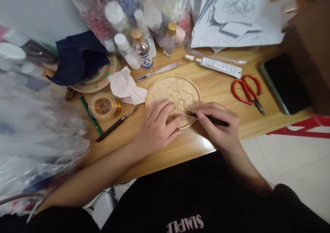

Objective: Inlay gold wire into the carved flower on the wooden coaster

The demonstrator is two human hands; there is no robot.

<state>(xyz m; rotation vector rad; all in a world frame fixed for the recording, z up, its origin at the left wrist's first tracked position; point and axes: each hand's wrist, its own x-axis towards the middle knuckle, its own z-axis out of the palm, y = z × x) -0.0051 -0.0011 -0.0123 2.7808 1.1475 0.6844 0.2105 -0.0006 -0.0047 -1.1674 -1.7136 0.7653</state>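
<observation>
A round wooden plate (192,85) with a drawn flower pattern lies on the table before me. Gold wire (180,104) follows part of the outline on it. My left hand (162,123) rests over the plate's lower left, fingers stretched out and slightly apart, covering part of the drawing. From the right, my right hand (219,123) grips black tweezers (216,120), their tips at the plate's lower middle near the gold lines. Whether the tips pinch any wire is too small to tell. A spool of gold wire (104,105) sits to the left.
Left of the plate are a crumpled tissue (127,86), a hooked tool (112,128) and a green pencil (90,114). Behind stand small bottles (143,50), a pen (160,71) and a glue tube (220,67). Red-handled pliers (247,90) and a phone (283,85) lie right.
</observation>
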